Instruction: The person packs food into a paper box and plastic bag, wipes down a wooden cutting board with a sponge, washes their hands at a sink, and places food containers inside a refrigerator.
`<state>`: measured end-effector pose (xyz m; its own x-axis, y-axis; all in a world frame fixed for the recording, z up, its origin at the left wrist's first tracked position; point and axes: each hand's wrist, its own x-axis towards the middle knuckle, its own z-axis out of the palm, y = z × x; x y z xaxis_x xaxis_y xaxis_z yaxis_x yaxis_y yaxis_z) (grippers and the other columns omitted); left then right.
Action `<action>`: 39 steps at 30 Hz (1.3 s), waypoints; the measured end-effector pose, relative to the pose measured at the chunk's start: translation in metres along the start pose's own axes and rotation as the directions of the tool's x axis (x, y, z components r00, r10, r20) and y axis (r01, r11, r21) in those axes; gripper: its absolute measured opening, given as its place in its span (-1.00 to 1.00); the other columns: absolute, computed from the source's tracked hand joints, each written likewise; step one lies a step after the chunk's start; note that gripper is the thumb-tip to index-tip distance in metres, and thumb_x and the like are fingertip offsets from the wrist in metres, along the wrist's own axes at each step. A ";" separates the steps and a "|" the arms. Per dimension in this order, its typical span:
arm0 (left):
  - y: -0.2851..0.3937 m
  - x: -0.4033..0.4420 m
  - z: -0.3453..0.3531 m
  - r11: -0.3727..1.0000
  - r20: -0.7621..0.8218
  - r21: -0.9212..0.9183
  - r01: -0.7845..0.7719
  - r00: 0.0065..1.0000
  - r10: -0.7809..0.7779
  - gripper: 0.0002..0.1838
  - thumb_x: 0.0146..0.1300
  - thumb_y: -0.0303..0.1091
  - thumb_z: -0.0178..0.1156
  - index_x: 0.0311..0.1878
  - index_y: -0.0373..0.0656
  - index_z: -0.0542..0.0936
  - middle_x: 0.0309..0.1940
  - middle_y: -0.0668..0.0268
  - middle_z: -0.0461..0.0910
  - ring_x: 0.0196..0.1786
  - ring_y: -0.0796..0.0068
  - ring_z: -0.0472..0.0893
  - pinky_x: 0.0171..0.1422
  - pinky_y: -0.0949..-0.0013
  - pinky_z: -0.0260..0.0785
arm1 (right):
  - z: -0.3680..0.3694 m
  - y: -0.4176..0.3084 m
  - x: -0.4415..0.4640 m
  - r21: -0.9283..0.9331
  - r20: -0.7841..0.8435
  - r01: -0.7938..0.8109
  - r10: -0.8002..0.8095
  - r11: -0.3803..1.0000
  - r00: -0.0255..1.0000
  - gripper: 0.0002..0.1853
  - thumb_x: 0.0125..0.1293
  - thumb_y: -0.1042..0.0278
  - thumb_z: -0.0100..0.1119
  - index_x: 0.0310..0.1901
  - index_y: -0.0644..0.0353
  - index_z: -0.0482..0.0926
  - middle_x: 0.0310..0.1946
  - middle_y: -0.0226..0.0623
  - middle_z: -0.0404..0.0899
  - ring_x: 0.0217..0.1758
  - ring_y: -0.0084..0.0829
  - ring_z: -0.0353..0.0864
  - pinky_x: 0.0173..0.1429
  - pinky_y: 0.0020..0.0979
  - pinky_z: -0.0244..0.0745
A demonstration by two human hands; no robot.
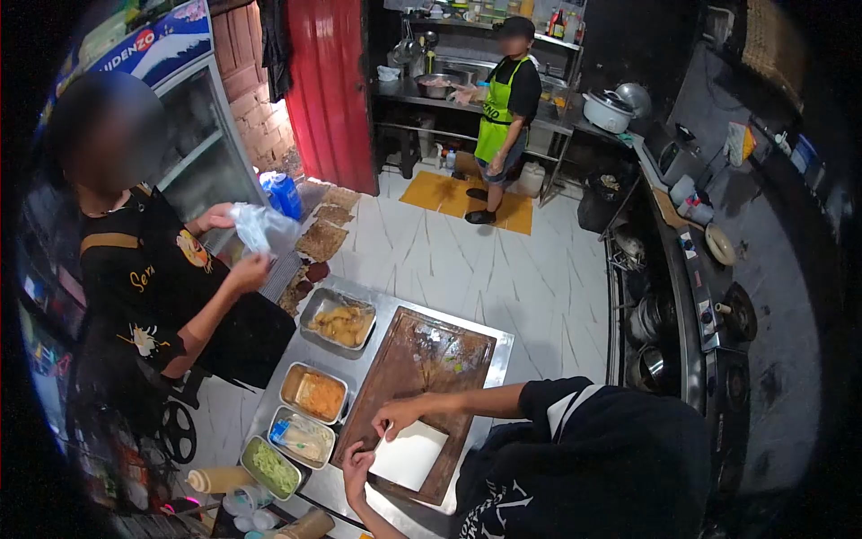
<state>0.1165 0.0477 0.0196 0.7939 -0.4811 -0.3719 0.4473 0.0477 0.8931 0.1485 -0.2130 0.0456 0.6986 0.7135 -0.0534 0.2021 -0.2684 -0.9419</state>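
A stack of thin white square wrapper sheets (409, 455) lies on the near end of a brown wooden cutting board (440, 346). My right hand (401, 414) has its fingers closed at the far left corner of the sheets. Beside the left edge of the stack, my left hand (357, 461) has thumb and fingers pinched together at the sheet's corner. A few green scraps lie at the board's far end.
Left of the board stand metal trays of yellowish pieces (339, 323), orange shreds (319, 393), pale strips in plastic (303, 440) and green shreds (272, 467). A co-worker (162, 260) across the table holds a plastic bag (262, 230). Another person (507, 108) stands behind.
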 end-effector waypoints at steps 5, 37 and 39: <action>0.005 0.000 0.009 0.999 -0.017 -0.039 -0.004 1.000 0.003 -0.48 0.17 -0.52 0.24 0.19 -0.24 0.31 -0.13 0.12 0.62 -0.06 0.49 0.56 0.12 0.46 0.36 | 0.001 -0.003 0.000 -0.006 0.004 -0.005 0.005 1.000 1.000 -0.73 0.04 0.28 0.34 -0.30 0.26 0.56 -0.36 -0.23 0.62 -0.25 -0.36 0.59 -0.16 -0.31 0.46; 0.019 -0.005 0.060 0.848 -0.162 0.487 -0.207 0.933 0.320 -0.84 0.05 -0.55 0.29 -0.25 -0.32 0.62 -0.31 0.21 0.62 -0.20 0.42 0.57 0.00 0.39 0.38 | 0.001 0.001 0.000 -0.015 -0.028 0.030 -0.030 0.999 0.999 -0.78 0.05 0.31 0.34 -0.36 0.26 0.54 -0.42 -0.29 0.61 -0.30 -0.46 0.56 -0.22 -0.37 0.45; 0.014 -0.005 0.060 0.815 -0.173 0.534 -0.225 0.914 0.366 -0.85 0.06 -0.53 0.28 -0.26 -0.32 0.63 -0.31 0.20 0.61 -0.20 0.38 0.57 0.00 0.38 0.38 | 0.004 0.004 -0.004 -0.003 -0.043 0.035 -0.035 0.999 0.998 -0.78 0.05 0.31 0.33 -0.35 0.26 0.55 -0.42 -0.28 0.61 -0.31 -0.44 0.57 -0.22 -0.37 0.45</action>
<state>0.0939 -0.0017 0.0497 0.9610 -0.2707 -0.0569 -0.0343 -0.3205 0.9466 0.1437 -0.2137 0.0408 0.7196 0.6944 -0.0062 0.2288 -0.2455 -0.9420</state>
